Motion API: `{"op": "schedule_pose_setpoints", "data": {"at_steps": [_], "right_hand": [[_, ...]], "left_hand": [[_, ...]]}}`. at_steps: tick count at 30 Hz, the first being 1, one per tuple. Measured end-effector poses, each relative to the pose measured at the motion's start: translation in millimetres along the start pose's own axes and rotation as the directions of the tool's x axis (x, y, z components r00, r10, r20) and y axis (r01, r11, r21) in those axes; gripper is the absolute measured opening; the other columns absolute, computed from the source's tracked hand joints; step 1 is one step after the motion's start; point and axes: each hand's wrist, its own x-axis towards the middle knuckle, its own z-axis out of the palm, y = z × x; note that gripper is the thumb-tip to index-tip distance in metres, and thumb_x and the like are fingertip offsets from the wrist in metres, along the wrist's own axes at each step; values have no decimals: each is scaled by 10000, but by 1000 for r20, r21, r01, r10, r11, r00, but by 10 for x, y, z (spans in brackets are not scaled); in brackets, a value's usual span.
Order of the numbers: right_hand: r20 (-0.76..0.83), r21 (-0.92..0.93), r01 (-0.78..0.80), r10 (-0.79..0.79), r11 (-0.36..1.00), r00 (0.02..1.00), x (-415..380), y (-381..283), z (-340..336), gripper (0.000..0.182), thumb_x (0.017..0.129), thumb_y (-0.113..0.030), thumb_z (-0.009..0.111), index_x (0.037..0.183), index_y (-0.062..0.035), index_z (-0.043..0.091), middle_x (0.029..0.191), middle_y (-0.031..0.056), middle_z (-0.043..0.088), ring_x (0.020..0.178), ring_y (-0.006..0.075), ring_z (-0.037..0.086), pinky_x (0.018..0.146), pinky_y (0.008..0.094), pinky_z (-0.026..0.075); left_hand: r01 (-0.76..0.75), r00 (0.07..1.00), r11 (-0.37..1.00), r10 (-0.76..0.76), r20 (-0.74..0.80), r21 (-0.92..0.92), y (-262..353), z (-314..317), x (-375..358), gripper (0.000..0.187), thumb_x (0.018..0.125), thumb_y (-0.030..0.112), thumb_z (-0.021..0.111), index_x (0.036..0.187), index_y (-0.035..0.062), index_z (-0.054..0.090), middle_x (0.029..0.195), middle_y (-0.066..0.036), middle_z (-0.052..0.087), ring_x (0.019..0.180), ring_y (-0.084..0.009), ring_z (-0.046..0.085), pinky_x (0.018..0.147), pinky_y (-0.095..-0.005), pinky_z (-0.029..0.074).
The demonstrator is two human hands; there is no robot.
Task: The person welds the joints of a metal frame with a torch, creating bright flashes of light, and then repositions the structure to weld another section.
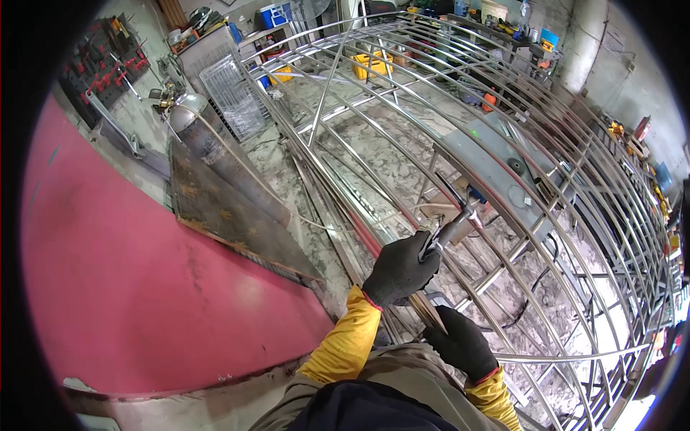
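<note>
My left hand (404, 269), in a dark glove and yellow sleeve, is closed around the handle of a TIG welding torch (453, 227). The torch's head points away from me over the thin metal bars of a large tubular frame (496, 276). Lower and to the right, my right hand (463, 345), gloved the same way, has its fingers bent around a brownish strip (428, 313). That strip runs up toward the underside of my left hand. What kind of thing it is, I cannot tell.
A large pink sheet (158, 287) fills the left, with a dark rusty plate (230, 223) and a gas cylinder (208, 133) beyond it. A grey panel (496, 172) lies under the frame's bars. Yellow cases (371, 65) sit on the floor. Cluttered benches line the back.
</note>
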Motion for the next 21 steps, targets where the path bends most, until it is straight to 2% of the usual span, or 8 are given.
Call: {"op": "schedule_pose_setpoints", "data": {"at_steps": [6, 9, 12, 21], "right_hand": [[16, 33, -32, 32, 999, 999, 4, 30, 11, 407, 1013, -296, 767, 1326, -41, 719, 1124, 271, 758, 1096, 485, 734, 912, 531, 581], [8, 27, -20, 20, 999, 1000, 12, 25, 15, 416, 1011, -288, 771, 1333, -30, 712, 1137, 273, 757, 1107, 490, 731, 919, 529, 580], [5, 25, -25, 25, 999, 1000, 14, 0, 11, 426, 1013, -290, 769, 1339, -22, 709, 1148, 277, 756, 1114, 493, 730, 924, 525, 580], [9, 36, -29, 29, 999, 1000, 22, 106, 36, 455, 1012, -285, 779, 1355, 4, 702, 1167, 289, 755, 1128, 488, 734, 932, 517, 583]], "left_hand": [[-24, 999, 999, 23, -33, -28, -6, 22, -10, 246, 1023, 246, 696, 1013, 13, 620, 789, -219, 666, 742, -434, 705, 674, -504, 523], [-19, 1000, 1000, 19, -2, 3, 0, 7, 0, 228, 1029, 245, 687, 1060, 26, 637, 798, -215, 687, 747, -432, 722, 670, -515, 532], [-25, 999, 1000, 25, -32, -13, -14, 34, 1, 221, 1015, 267, 670, 1025, 51, 621, 787, -202, 681, 779, -455, 723, 696, -556, 541], [-19, 1000, 1000, 19, -12, -16, -39, 37, -1, 233, 1013, 276, 679, 1035, 52, 621, 802, -203, 687, 788, -454, 727, 696, -560, 541]]}}
